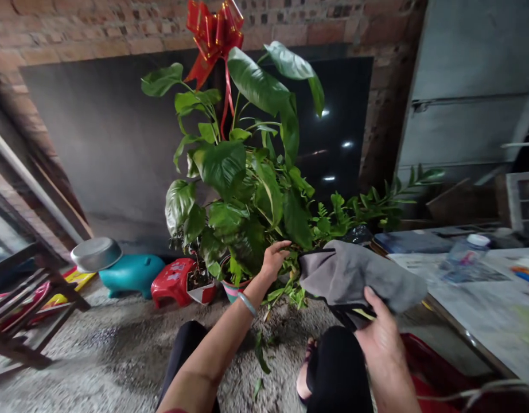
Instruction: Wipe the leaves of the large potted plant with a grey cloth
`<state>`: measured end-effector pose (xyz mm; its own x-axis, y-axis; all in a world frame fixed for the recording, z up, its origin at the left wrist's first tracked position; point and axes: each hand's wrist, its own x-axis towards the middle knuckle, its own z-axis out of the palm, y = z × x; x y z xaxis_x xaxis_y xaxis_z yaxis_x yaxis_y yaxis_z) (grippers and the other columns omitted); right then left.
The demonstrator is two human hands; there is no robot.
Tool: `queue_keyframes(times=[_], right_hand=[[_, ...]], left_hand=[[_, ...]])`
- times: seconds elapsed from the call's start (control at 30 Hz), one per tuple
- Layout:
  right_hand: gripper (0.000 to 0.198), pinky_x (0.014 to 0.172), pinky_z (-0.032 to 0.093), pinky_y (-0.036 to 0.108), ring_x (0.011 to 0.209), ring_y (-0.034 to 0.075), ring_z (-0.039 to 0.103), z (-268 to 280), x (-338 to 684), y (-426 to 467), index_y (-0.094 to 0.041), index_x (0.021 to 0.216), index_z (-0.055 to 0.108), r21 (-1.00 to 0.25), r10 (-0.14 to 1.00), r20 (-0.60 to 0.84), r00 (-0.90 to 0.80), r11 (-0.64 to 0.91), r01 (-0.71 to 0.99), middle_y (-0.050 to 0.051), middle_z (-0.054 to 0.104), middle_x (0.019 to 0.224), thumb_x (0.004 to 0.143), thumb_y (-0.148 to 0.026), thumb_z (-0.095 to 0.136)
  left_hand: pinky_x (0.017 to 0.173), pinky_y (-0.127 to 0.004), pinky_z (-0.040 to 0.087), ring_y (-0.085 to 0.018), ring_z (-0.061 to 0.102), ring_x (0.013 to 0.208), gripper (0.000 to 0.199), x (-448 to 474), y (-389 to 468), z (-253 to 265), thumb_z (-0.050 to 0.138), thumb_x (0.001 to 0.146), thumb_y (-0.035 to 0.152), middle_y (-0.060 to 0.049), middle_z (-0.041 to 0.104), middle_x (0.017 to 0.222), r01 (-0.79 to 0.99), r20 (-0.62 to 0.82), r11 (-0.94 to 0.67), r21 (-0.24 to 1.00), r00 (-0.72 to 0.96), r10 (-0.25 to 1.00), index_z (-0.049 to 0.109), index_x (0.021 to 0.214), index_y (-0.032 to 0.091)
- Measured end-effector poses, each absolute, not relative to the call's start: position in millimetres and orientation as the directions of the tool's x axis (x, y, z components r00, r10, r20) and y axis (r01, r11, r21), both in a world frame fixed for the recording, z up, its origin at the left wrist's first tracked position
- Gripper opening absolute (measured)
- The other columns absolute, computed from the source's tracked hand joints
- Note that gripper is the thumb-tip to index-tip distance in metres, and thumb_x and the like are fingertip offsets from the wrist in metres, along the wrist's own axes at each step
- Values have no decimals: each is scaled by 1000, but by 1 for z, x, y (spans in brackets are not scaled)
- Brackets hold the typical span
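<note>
A large leafy green potted plant (224, 166) stands in front of me, with a red ribbon bow (215, 31) at its top. My left hand (275, 258), a bracelet on its wrist, reaches to the lower leaves with its fingers stretched out; whether they touch a leaf I cannot tell. Its pot (233, 289) is partly hidden behind that forearm. In my right hand (380, 330) is a grey cloth (353, 272) with dark edging, the thumb pressed on top of it. The cloth hangs beside the lower foliage, right of my left hand.
Left of the pot are a red stool (173, 278), a teal animal-shaped seat (133, 274) and a metal basin (96, 253). A wooden chair (27, 310) stands far left. At right, a table (475, 310) bears a plastic bottle (466, 255). Fallen leaves (261, 353) lie on rough ground.
</note>
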<state>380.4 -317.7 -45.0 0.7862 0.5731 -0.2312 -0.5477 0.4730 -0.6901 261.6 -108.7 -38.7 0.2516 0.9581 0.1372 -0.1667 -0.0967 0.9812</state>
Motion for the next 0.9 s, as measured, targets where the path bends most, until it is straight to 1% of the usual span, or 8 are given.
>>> queue_keyframes(times=[0.1,0.23,0.33,0.4,0.53,0.63,0.8,0.9], right_hand=[[45,89,67,46,102,28,76,-36,382,-317,-24,97,75,-751,557,-240,795,413,-516,1,80,97,57,-30,93],[46,94,65,43,107,24,74,19,384,-278,-24,100,75,-612,561,-5,828,653,-447,1,79,106,60,-39,91],[40,102,61,40,115,19,71,54,388,-232,-24,105,72,-497,477,139,868,791,-355,-1,78,111,69,-39,85],[34,101,61,39,110,19,73,51,388,-209,-22,102,71,-540,501,34,865,738,-406,-1,78,104,72,-31,83],[17,90,66,42,89,22,77,-13,380,-212,-17,89,70,-587,635,-339,694,434,-683,2,77,83,74,-18,77],[5,85,68,45,81,21,77,-47,387,-239,-17,87,69,-516,606,-427,671,447,-731,3,77,78,84,-21,68],[12,91,66,40,94,20,78,14,411,-228,-18,95,70,-392,511,-110,852,766,-510,4,79,91,89,-27,66],[14,95,64,36,97,16,77,50,401,-195,-18,98,69,-364,480,-39,877,810,-460,2,79,96,87,-27,69]], left_hand=[[87,-31,50,-18,65,83,41,285,-92,-31,70,60,6,-3,75,85,-169,98,-51,984,283,954,84,97,19],[77,-30,49,-15,59,68,58,296,-81,-24,69,58,6,2,66,69,-184,12,70,980,408,913,81,115,16],[78,-29,47,-13,56,68,59,284,-84,-27,70,58,6,3,61,70,-205,67,15,979,389,919,80,116,15],[80,-28,47,-13,58,72,59,269,-89,-29,71,59,7,2,62,74,-218,91,-2,976,399,913,79,117,16],[83,-29,50,-15,63,80,47,235,-95,-28,75,60,10,-2,69,83,-218,90,31,975,524,847,80,106,16],[85,-32,53,-16,64,80,43,218,-94,-28,79,60,10,-2,67,80,-234,29,102,967,499,866,81,103,16],[89,-34,57,-16,66,83,48,216,-97,-26,81,62,11,-3,68,79,-302,31,139,943,495,868,81,109,15],[91,-35,57,-16,66,82,50,220,-102,-23,83,63,14,-3,68,78,-305,49,133,943,523,851,80,113,14]])
